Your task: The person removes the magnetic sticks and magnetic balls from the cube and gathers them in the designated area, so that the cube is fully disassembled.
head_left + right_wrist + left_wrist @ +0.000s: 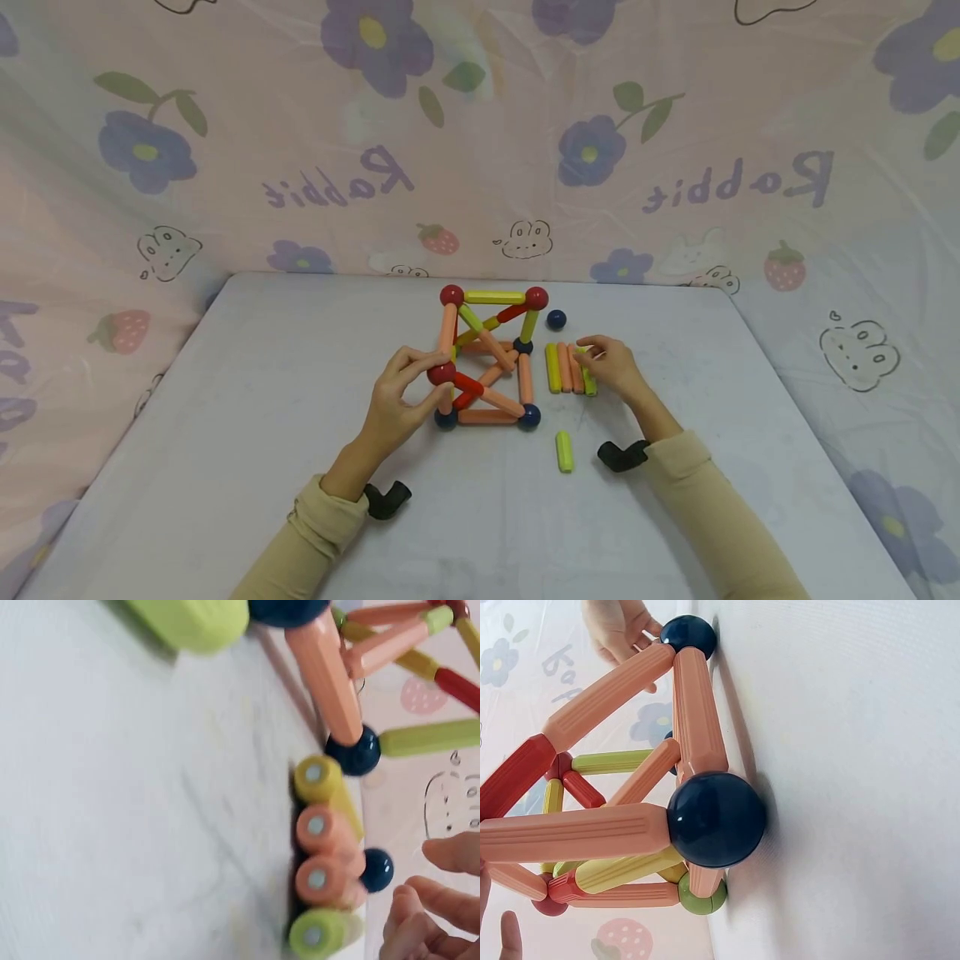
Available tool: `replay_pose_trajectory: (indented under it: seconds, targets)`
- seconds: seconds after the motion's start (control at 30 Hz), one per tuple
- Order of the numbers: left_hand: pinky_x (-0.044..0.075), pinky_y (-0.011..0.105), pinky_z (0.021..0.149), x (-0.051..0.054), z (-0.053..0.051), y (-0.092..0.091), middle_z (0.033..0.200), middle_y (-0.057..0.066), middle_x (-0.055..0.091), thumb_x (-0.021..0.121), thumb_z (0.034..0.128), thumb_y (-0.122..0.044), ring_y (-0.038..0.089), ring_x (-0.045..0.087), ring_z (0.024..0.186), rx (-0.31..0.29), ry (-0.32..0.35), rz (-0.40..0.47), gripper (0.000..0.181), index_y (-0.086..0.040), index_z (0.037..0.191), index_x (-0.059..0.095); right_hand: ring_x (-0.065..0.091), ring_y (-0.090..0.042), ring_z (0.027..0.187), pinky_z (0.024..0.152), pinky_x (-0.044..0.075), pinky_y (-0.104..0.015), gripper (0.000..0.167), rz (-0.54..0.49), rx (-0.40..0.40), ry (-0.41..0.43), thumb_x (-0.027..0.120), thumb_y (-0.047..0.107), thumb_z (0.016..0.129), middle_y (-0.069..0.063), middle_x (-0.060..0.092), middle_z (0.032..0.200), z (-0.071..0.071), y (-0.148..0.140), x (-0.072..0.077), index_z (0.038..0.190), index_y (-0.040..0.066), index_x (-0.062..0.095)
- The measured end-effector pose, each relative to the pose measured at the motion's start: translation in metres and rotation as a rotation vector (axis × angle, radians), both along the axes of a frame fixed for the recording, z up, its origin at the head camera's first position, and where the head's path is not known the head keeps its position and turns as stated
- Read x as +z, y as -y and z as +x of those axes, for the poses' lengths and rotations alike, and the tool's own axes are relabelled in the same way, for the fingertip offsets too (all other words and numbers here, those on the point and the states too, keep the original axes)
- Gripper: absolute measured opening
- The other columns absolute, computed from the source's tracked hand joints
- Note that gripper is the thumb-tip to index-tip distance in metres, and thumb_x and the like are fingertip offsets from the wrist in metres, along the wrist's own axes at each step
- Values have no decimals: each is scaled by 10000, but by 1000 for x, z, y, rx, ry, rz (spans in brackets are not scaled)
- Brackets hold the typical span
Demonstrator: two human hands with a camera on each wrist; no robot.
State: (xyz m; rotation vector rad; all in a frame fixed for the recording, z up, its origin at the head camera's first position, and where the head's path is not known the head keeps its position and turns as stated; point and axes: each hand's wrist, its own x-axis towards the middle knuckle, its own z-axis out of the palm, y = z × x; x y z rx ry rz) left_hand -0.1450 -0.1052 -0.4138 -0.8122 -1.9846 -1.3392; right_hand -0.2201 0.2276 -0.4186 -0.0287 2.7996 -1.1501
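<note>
Desk (300,358) beneath your work carries the frame of rods and balls (487,417) at its centre, standing between your hands. By my reading most of it is joined: the base has balls at its corners and three red balls sit up top, but the top near-right corner has neither ball nor rods, and one green-and-peach strut (491,343) slants inward with its lower end seemingly unattached. Your left hand (397,400) pinches the near red ball (442,373) between thumb and fingers. Your right hand (615,364) is loosely bent, grasping nothing visible, beside the row of four loose rods (565,367): yellow, two peach, green. Nearer you, a single yellow-green rod (564,452) lies apart. One navy ball (557,319) sits unused past the row, so spare pieces remain.
</note>
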Motion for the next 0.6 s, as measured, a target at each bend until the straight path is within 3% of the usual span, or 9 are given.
replay_pose_trajectory:
  seconds: [0.17,0.43,0.6]
  targets:
    - [435,74,938,-2,-1,0,964,144,603,776,690,110,137,559,948,7,-3,-5,447,13,1116,685,570,-242,860,649,456,-209,355,-17,30,-11,596,172,939,-220,625,1012,10,18,8,1226,-37,600]
    - [431,73,939,-3,-1,0,962,147,600,771,689,118,135,555,947,-1,-5,-3,448,15,1116,684,544,-157,703,544,426,-190,295,-53,113,-110,632,110,903,-194,633,900,20,46,18,1151,-50,634]
    - [432,76,936,-2,-1,0,961,144,599,773,691,115,144,554,939,-5,1,1,442,14,1112,685,645,-265,839,654,497,-226,278,-53,159,-159,636,122,910,-202,685,941,24,63,22,1133,-44,645]
